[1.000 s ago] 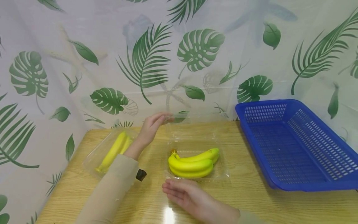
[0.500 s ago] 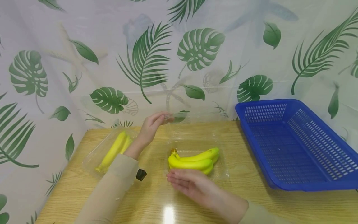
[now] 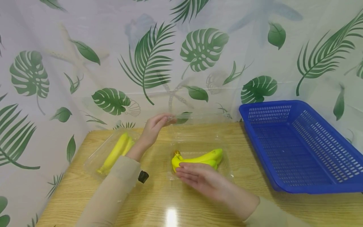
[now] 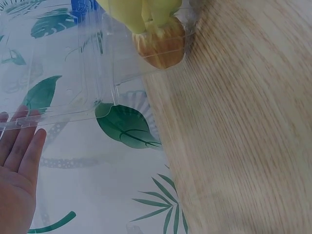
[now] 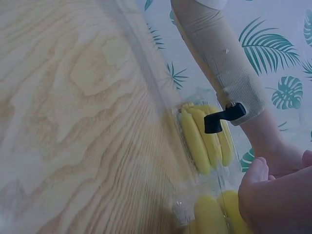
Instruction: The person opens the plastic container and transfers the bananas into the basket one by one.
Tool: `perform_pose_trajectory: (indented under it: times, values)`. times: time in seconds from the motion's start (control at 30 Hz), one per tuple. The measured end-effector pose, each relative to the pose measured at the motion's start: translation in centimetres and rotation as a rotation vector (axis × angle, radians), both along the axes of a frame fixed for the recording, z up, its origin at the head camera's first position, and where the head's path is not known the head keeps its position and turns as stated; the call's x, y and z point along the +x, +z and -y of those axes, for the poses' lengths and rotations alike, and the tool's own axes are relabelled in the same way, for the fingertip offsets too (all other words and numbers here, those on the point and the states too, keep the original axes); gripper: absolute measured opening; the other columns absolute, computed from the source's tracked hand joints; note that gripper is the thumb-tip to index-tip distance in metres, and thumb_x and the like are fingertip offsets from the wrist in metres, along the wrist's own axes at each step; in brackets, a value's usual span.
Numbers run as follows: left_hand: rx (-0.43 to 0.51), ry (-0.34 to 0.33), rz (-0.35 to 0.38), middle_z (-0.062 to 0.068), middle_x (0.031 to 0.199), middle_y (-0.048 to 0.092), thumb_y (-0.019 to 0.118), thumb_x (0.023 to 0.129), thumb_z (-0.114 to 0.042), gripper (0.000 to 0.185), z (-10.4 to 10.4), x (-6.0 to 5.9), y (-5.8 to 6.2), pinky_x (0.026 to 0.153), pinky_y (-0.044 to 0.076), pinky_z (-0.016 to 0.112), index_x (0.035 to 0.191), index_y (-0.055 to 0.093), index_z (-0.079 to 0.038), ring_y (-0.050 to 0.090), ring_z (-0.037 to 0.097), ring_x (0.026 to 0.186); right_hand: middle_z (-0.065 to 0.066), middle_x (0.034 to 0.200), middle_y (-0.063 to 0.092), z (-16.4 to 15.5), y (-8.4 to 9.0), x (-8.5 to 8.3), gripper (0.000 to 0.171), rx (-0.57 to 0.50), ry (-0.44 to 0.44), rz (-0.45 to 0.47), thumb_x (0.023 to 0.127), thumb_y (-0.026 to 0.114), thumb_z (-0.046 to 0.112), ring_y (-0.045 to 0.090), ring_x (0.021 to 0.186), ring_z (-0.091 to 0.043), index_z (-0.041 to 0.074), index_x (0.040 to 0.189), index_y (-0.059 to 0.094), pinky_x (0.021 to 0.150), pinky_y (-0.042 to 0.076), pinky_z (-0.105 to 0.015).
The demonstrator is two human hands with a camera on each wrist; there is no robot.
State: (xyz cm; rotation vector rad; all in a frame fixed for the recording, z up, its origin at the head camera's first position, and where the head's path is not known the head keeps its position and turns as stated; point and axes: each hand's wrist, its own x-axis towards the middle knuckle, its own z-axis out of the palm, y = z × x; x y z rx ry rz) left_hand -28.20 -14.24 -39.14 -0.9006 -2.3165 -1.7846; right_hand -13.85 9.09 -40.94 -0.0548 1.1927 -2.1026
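My left hand [image 3: 153,129] is at the upper left corner of the raised clear lid [image 3: 198,119]. In the left wrist view its fingers [image 4: 23,146] look straight, with tips behind the lid's edge; the thumb is not visible there. The lid belongs to a clear plastic clamshell box [image 3: 227,167], whose base holds a bunch of bananas [image 3: 202,157]. My right hand [image 3: 205,181] hovers over the box's front, fingers extended and together, partly hiding the bananas. Whether it touches them I cannot tell.
Left of my left arm lies a second clear box [image 3: 93,157] with bananas [image 3: 114,153] inside. A blue plastic basket [image 3: 261,157] stands at the right. Behind the wooden table [image 3: 158,201] hangs a leaf-patterned sheet [image 3: 107,75].
My right hand has moved forward and slightly right, from in front of the box to over the bananas' front. My left hand and the lid have stayed in place.
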Motion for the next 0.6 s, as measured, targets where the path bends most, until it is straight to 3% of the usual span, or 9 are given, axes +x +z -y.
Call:
perform_pose_trajectory:
  times: [0.17, 0.5, 0.6]
  values:
    - [0.000, 0.002, 0.011, 0.036, 0.130, 0.069, 0.038, 0.113, -0.007, 0.038, 0.0, 0.0, 0.0, 0.115, 0.053, 0.055, 0.134, 0.062, 0.014, 0.067, 0.051, 0.125, -0.007, 0.134, 0.073, -0.7, 0.1, -0.3, 0.059, -0.003, -0.004, -0.025, 0.110, 0.056, 0.014, 0.070, 0.124, -0.016, -0.014, 0.157, 0.035, 0.118, 0.052, -0.032]
    - [-0.002, -0.001, 0.009, 0.036, 0.130, 0.068, 0.038, 0.113, -0.008, 0.038, -0.1, -0.2, -0.2, 0.114, 0.055, 0.052, 0.134, 0.061, 0.016, 0.067, 0.051, 0.125, -0.022, 0.156, 0.055, -2.2, 0.9, -1.5, 0.061, 0.075, -0.002, -0.122, 0.110, 0.053, 0.011, 0.070, 0.123, -0.012, -0.016, 0.159, 0.028, 0.116, 0.054, -0.028]
    - [-0.002, -0.005, 0.011, 0.036, 0.131, 0.068, 0.038, 0.113, -0.008, 0.039, -0.1, -0.2, -0.2, 0.114, 0.055, 0.051, 0.134, 0.059, 0.017, 0.066, 0.051, 0.125, -0.019, 0.149, 0.063, -2.5, 1.0, -1.8, 0.061, 0.076, -0.013, -0.139, 0.109, 0.054, 0.007, 0.071, 0.121, -0.012, -0.017, 0.158, 0.027, 0.113, 0.055, -0.027]
